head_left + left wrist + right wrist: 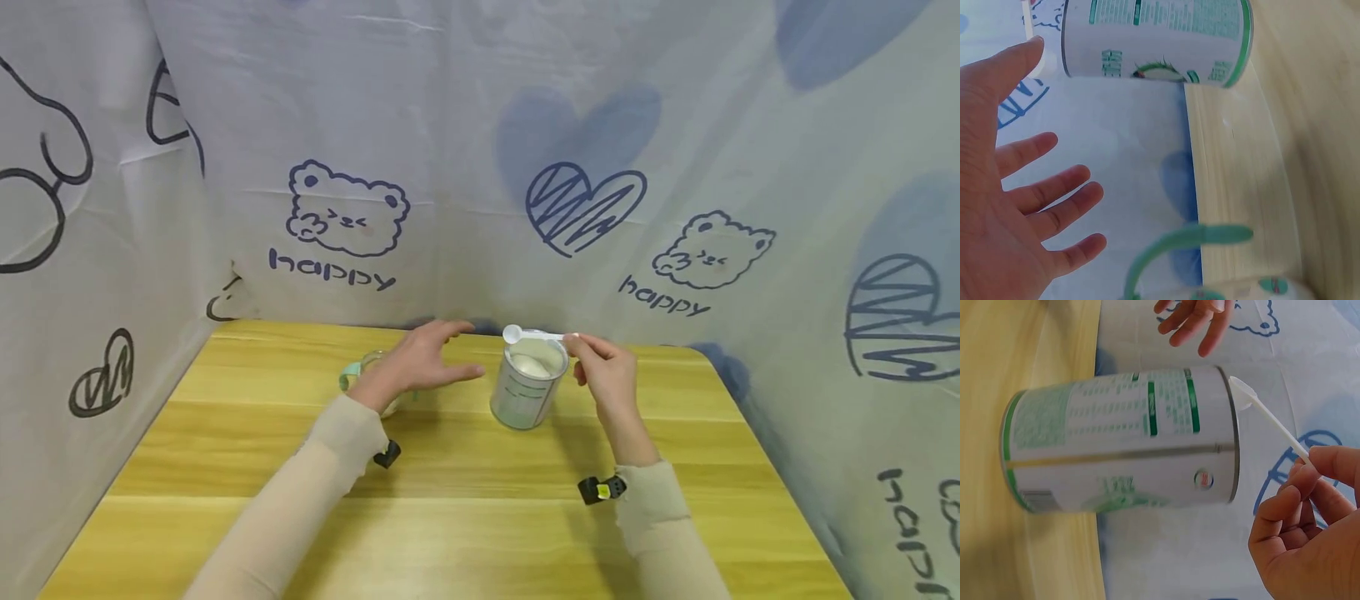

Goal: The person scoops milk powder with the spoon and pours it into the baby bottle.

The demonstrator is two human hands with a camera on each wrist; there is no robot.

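Note:
A white measuring scoop with a long thin handle lies level across the mouth of an open can in the head view. My right hand pinches the handle's end between thumb and fingers. The can is white with green print, and pale powder shows inside. To the can's left, my left hand hovers with fingers spread and thumb pointing toward it, holding nothing. Partly hidden behind that hand stands a clear cup with a green handle, its printed side showing in the left wrist view.
The can and cup stand on a yellow wood-grain table, toward its far edge. Behind and beside the table hangs a pale cloth printed with bears, hearts and lettering. Each wrist carries a small black camera.

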